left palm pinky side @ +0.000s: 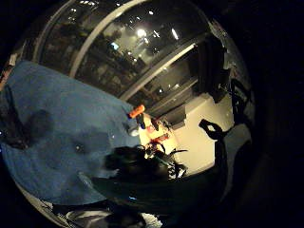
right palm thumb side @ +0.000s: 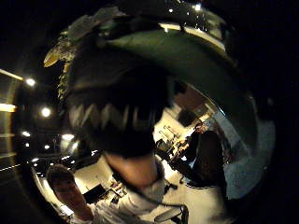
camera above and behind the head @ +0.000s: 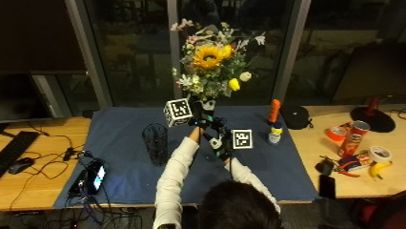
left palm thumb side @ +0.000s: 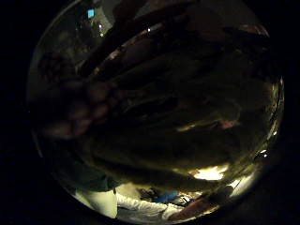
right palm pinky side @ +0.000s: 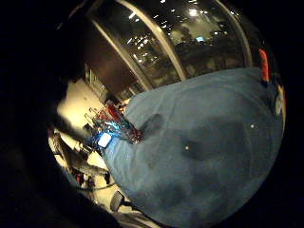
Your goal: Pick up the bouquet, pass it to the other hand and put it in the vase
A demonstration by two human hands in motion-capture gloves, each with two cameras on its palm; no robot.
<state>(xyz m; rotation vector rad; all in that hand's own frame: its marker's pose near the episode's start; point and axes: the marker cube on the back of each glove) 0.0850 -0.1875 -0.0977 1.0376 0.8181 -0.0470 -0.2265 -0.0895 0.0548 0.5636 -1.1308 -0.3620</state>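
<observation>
Hands | left hand (camera above and behind the head: 202, 119) grips bouquet (camera above and behind the head: 212, 64) stems | right hand (camera above and behind the head: 220, 141) fingers indiscernible

left hand (camera above and behind the head: 202, 119) raised, fingers curled | right hand (camera above and behind the head: 218, 142) just below, fingers unclear

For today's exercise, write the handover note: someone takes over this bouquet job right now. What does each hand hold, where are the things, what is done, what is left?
Left hand: grips the bouquet by its stems, upright above the blue cloth.
Right hand: just below the left, at the stems; grip unclear.
Vase: dark, empty, standing on the cloth to the left of the hands.
Done: bouquet picked up.
Left: finish the pass, put the bouquet in the vase.
</observation>
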